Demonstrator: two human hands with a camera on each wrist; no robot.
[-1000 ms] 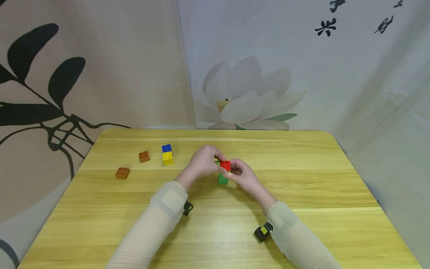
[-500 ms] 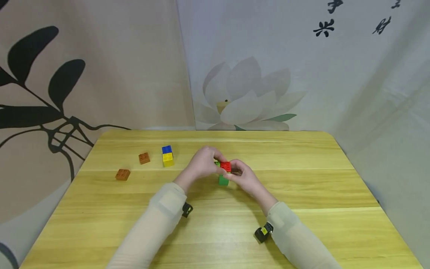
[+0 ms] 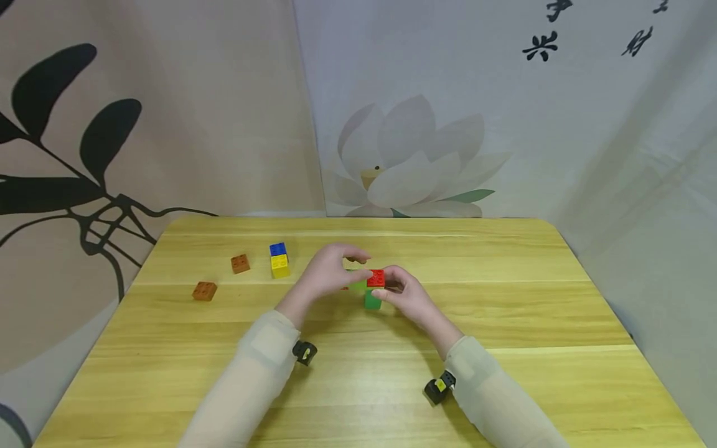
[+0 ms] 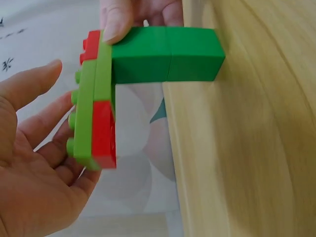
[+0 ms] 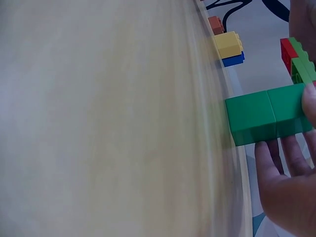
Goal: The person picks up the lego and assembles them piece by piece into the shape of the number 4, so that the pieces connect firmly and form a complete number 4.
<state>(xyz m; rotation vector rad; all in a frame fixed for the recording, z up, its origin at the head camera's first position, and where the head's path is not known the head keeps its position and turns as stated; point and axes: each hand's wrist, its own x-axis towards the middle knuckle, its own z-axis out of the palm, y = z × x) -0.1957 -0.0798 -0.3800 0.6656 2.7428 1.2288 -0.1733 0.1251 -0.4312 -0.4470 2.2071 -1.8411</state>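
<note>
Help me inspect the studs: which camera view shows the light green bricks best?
The left wrist view: the light green bricks show large, studs included. The head view shows only part, beside the left hand; the right wrist view crops them.

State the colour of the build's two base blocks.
The base blocks are dark green, clearest in the left wrist view.

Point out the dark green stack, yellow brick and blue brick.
Dark green stack (image 4: 166, 54): left wrist view, near its seam.
Yellow brick (image 3: 281, 269): head view, front face.
Blue brick (image 3: 277, 249): head view, studded top.
</note>
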